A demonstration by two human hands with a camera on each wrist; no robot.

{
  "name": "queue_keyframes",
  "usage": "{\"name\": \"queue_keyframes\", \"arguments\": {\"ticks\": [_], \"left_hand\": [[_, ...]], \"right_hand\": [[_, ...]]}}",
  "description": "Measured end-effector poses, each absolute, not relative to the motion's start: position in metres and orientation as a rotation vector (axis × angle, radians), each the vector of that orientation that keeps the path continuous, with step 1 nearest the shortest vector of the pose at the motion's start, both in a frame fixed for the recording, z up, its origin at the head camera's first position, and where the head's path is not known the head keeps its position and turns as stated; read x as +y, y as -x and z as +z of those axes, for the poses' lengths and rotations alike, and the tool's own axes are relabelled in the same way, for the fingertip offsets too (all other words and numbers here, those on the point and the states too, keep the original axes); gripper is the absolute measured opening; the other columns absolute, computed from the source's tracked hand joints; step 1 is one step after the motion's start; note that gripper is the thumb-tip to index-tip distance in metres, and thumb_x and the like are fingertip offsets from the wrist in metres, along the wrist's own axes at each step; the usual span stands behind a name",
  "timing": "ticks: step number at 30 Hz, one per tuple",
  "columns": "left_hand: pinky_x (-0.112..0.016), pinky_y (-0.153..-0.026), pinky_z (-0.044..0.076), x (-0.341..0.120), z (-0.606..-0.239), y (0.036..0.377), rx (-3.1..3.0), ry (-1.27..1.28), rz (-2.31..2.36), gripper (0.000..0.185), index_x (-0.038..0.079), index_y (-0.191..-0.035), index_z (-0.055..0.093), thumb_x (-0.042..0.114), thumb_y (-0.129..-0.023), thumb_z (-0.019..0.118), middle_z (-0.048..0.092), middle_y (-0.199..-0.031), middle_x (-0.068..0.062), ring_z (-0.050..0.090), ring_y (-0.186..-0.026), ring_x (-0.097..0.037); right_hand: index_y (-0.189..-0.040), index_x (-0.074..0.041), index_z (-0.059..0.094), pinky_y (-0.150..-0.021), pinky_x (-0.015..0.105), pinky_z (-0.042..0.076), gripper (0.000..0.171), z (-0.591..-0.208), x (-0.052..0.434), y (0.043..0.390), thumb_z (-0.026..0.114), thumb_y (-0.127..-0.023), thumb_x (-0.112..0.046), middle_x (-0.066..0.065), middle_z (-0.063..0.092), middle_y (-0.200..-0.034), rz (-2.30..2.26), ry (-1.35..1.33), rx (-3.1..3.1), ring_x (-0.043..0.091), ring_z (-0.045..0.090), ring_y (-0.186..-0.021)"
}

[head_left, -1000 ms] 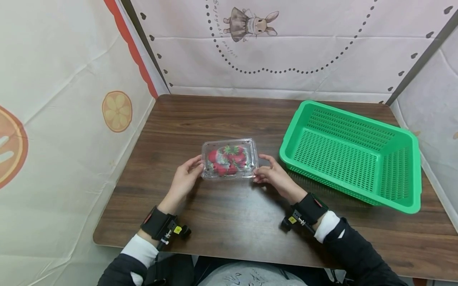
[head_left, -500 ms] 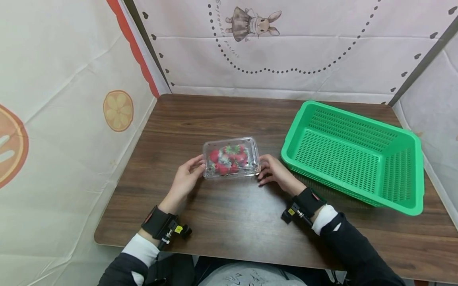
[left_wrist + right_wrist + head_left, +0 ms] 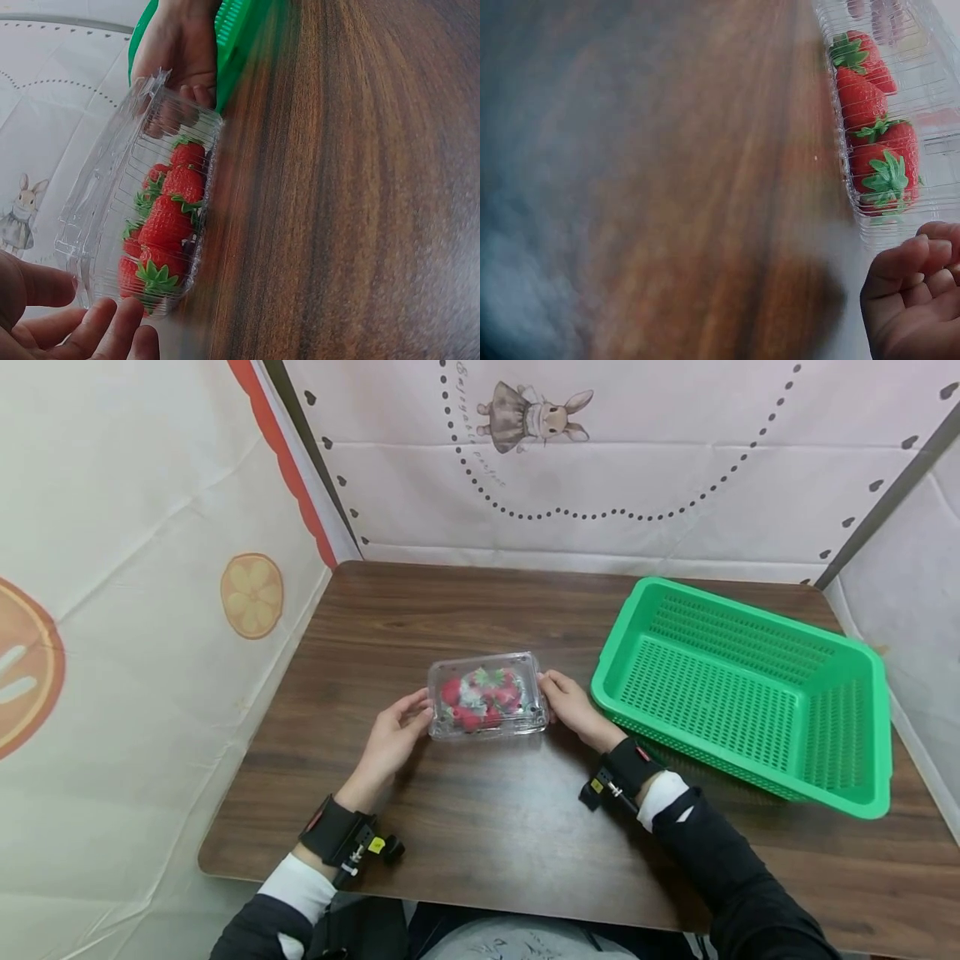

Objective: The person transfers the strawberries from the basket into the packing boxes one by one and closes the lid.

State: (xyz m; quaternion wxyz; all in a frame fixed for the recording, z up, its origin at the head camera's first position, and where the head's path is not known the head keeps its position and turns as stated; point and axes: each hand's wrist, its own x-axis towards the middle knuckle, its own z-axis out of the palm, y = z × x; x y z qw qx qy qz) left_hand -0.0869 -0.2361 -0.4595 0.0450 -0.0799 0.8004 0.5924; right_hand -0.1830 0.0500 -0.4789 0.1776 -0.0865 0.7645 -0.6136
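A clear plastic box of strawberries sits on the brown wooden table, lid closed. My left hand holds its left end, thumb on top and fingers curled at the edge; the left wrist view shows this hand beside the box. My right hand grips the right end, and from the left wrist view its fingers curl over the far rim. In the right wrist view my curled right hand lies just below the box.
A green perforated plastic basket stands on the right of the table, close to my right hand, and is seen behind it as the basket. Printed fabric walls close in the left, back and right sides.
My right hand has slid from the box's near right corner up along its right end and taken hold there. The left hand and the box have stayed put.
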Motion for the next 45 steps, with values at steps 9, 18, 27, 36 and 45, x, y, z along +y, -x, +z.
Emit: {"name": "queue_keyframes", "arguments": {"ticks": [9,18,27,36,45], "left_hand": [[-0.042,-0.099,0.051,-0.236,-0.457,0.085,2.453,0.287,1.809,0.047,0.007,-0.149,0.047,0.019,-0.105,0.056,0.056,-0.139,-0.017,0.060,-0.122,-0.032],[-0.044,-0.097,0.052,-0.239,-0.455,0.075,2.395,0.342,1.804,0.051,0.001,-0.147,0.042,0.026,-0.105,0.056,0.063,-0.126,-0.023,0.064,-0.111,-0.034],[-0.037,-0.090,0.056,-0.237,-0.461,0.061,2.212,0.243,1.760,0.043,-0.006,-0.118,0.059,0.034,-0.109,0.046,0.067,-0.095,-0.012,0.069,-0.097,-0.024],[-0.030,-0.081,0.057,-0.224,-0.466,0.059,2.029,0.335,2.011,0.027,-0.001,-0.096,0.061,0.020,-0.107,0.048,0.061,-0.084,-0.005,0.069,-0.082,-0.015],[-0.028,-0.073,0.056,-0.221,-0.468,0.057,2.096,0.378,2.005,0.022,0.002,-0.089,0.061,0.014,-0.102,0.048,0.058,-0.074,-0.003,0.066,-0.074,-0.015]], "right_hand": [[-0.084,-0.004,0.046,-0.052,0.028,0.037,0.032,-0.475,0.048,0.180,0.042,-0.110,-0.023,0.000,0.040,-0.058,-1.773,0.265,2.156,0.017,0.041,-0.053],[-0.086,-0.004,0.047,-0.054,0.028,0.039,0.033,-0.475,0.047,0.177,0.042,-0.110,-0.025,0.001,0.043,-0.065,-1.825,0.231,2.118,0.017,0.043,-0.057],[-0.088,-0.003,0.048,-0.055,0.027,0.040,0.035,-0.478,0.050,0.179,0.041,-0.110,-0.029,0.002,0.044,-0.067,-1.830,0.228,2.104,0.016,0.043,-0.058],[-0.090,-0.002,0.048,-0.057,0.029,0.039,0.035,-0.479,0.048,0.178,0.043,-0.110,-0.031,0.001,0.045,-0.067,-1.816,0.219,2.100,0.013,0.044,-0.058],[-0.090,-0.004,0.048,-0.057,0.027,0.040,0.033,-0.480,0.046,0.175,0.041,-0.110,-0.030,0.001,0.046,-0.068,-1.807,0.211,2.085,0.013,0.044,-0.059]]}}
